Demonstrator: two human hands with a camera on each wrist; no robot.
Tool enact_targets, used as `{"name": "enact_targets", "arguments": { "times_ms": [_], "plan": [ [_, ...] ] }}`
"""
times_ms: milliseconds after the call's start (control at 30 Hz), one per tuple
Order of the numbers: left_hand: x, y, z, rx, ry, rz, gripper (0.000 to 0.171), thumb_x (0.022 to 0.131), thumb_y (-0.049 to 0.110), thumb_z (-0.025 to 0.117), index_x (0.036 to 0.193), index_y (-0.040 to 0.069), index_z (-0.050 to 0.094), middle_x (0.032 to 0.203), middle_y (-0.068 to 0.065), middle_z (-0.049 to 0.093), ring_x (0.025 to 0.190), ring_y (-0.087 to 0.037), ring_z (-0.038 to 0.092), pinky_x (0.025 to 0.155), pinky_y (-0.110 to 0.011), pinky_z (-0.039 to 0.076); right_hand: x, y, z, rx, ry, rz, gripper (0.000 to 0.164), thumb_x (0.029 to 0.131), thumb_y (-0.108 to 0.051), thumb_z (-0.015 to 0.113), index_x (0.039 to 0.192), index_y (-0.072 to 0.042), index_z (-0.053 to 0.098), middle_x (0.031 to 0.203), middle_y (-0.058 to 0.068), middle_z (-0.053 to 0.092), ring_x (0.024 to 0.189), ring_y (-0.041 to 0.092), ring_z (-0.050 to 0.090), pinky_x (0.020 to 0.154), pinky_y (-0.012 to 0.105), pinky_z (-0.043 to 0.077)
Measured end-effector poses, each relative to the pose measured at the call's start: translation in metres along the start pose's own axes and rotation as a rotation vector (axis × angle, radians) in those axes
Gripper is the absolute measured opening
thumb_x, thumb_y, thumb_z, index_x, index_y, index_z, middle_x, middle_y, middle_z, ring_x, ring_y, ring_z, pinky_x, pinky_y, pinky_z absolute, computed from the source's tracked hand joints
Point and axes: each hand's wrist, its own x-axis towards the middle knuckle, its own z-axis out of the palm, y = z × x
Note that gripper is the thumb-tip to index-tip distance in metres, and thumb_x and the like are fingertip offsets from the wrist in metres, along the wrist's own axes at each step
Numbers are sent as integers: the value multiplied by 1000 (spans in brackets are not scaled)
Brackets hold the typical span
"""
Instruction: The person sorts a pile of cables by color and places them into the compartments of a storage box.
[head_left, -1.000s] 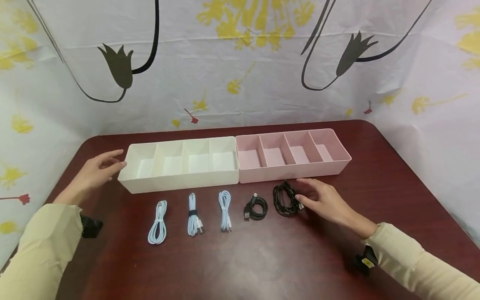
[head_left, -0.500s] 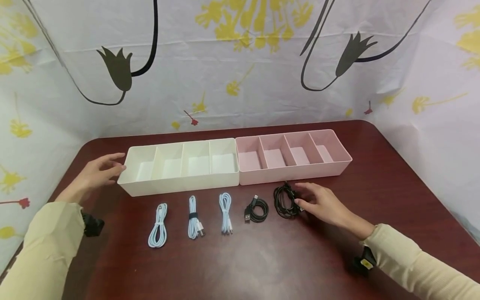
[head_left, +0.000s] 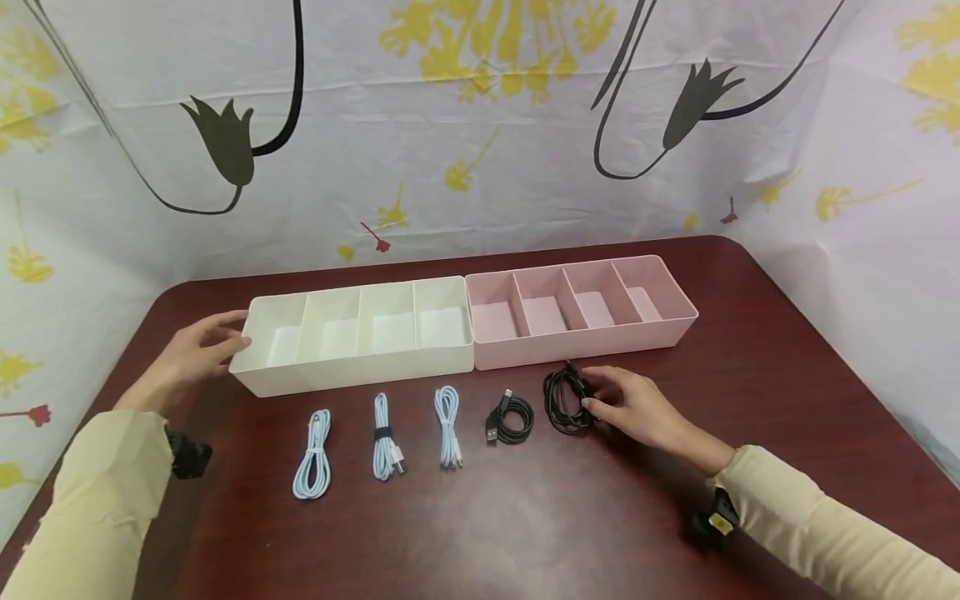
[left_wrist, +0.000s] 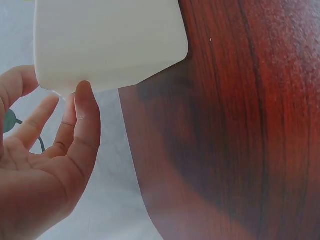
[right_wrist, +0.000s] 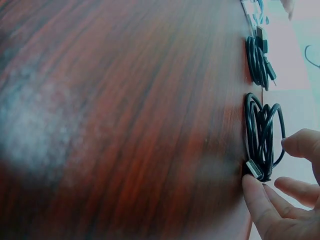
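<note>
My left hand (head_left: 191,354) is at the left end of a white divided storage box (head_left: 360,371). In the left wrist view, the fingertips meet the edge of the box's end wall (left_wrist: 110,40), fingers loosely bent. On the right, my right hand (head_left: 637,408) is beside a coiled black USB cable (head_left: 553,398) that lies on the table. Seen from the right wrist, one fingertip is right at the metal USB plug (right_wrist: 254,170) and another at the cable's outer loop; the fingers are spread around its edge, not closed over it.
A smaller black cable coil (head_left: 517,433) lies left of that one. Farther left are three light-blue cable bundles, one with a dark strap (head_left: 383,432). A pink divided box (head_left: 592,343) adjoins the white one. Patterned cloth (head_left: 450,125) hangs behind the table (head_left: 465,550).
My right hand has edged left, closer over the black cable, so its plug is hidden in the head view. My left hand stays at the white box. The head view has shifted slightly.
</note>
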Motion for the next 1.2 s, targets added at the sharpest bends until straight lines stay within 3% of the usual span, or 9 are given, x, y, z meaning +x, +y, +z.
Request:
{"name": "enact_targets", "arguments": {
  "times_ms": [200, 333, 433, 500, 700, 900, 967, 1133, 1200],
  "plan": [
    [-13, 18, 1, -6, 9, 3, 67, 88, 41, 49, 140, 7, 23, 120, -25, 39, 103, -37, 43, 74, -44, 48, 2, 4, 0, 48, -9, 10, 36, 77, -2, 65, 111, 6, 55, 99, 19, 60, 78, 23, 61, 58, 24, 48],
    [-19, 25, 1, -9, -3, 39, 64, 90, 35, 48, 139, 2, 23, 119, -28, 39, 105, -40, 41, 77, -48, 46, 4, 7, -1, 148, -32, 52, 35, 77, 0, 64, 109, 9, 55, 96, 21, 59, 76, 21, 61, 53, 23, 47],
    [-21, 24, 1, -23, 6, 38, 65, 89, 36, 49, 139, 2, 24, 118, -27, 39, 104, -39, 40, 77, -47, 45, 7, 9, -1, 228, -51, 93, 34, 77, 0, 64, 109, 10, 55, 96, 22, 58, 75, 20, 60, 50, 25, 48],
    [-21, 22, 2, -27, 36, -2, 65, 88, 39, 52, 139, 7, 27, 118, -22, 41, 104, -34, 41, 77, -45, 46, 8, 10, -1, 252, -63, 113, 35, 77, 0, 64, 109, 11, 55, 96, 22, 58, 75, 20, 60, 50, 27, 49],
    [-23, 19, 1, -64, 25, 2, 67, 87, 39, 52, 139, 6, 26, 121, -22, 39, 107, -33, 39, 80, -47, 43, 13, 8, -2, 267, -81, 134, 38, 78, -2, 65, 110, 12, 53, 92, 20, 58, 76, 24, 58, 51, 28, 49],
    [-20, 15, -1, -50, 20, 18, 67, 87, 38, 53, 139, 5, 27, 120, -23, 41, 102, -31, 43, 75, -38, 46, 16, 9, -3, 270, -87, 175, 38, 78, -6, 65, 110, 12, 54, 87, 15, 58, 72, 20, 56, 53, 26, 49],
    [-16, 10, 0, -54, 37, -8, 67, 84, 41, 56, 138, 11, 31, 118, -17, 44, 100, -26, 45, 73, -36, 47, 17, 11, -2, 266, -83, 188, 36, 78, -6, 65, 109, 11, 56, 85, 14, 58, 69, 18, 55, 52, 26, 49],
    [-12, 8, 1, -68, 33, -12, 67, 81, 44, 59, 138, 18, 33, 116, -12, 45, 102, -23, 45, 77, -39, 47, 18, 14, -1, 278, -77, 205, 36, 77, -7, 66, 107, 11, 56, 81, 12, 58, 63, 16, 54, 49, 27, 49],
    [-15, 13, 0, -72, 0, 16, 68, 84, 41, 56, 140, 14, 29, 119, -18, 42, 105, -30, 42, 81, -45, 45, 18, 16, -1, 281, -80, 204, 37, 77, -7, 67, 107, 12, 56, 80, 11, 58, 61, 15, 53, 48, 27, 48]
  ]
}}
